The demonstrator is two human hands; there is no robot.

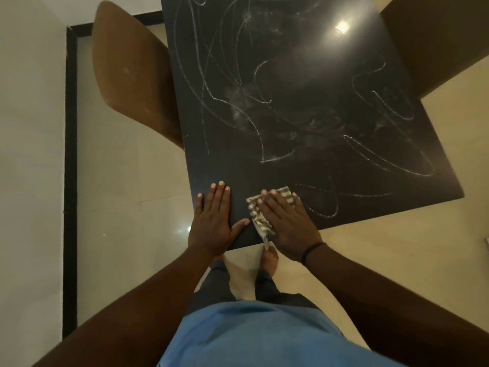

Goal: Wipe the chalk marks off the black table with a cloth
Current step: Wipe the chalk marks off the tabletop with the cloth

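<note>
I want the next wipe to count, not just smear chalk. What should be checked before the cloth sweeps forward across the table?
1. Cloth flat under the right hand: ok, fingers straight, pressing it down.
2. Left hand bracing the black table: ok, flat near the near edge.
3. Cloth fully on the table: not ok, one end hangs over the near edge.
4. Chalk marks left ahead: ok, lines cover most of the surface.
5. Sweep path free of objects: ok, only chalk shows.
6. Cloth's underside clean: cannot tell.
</note>
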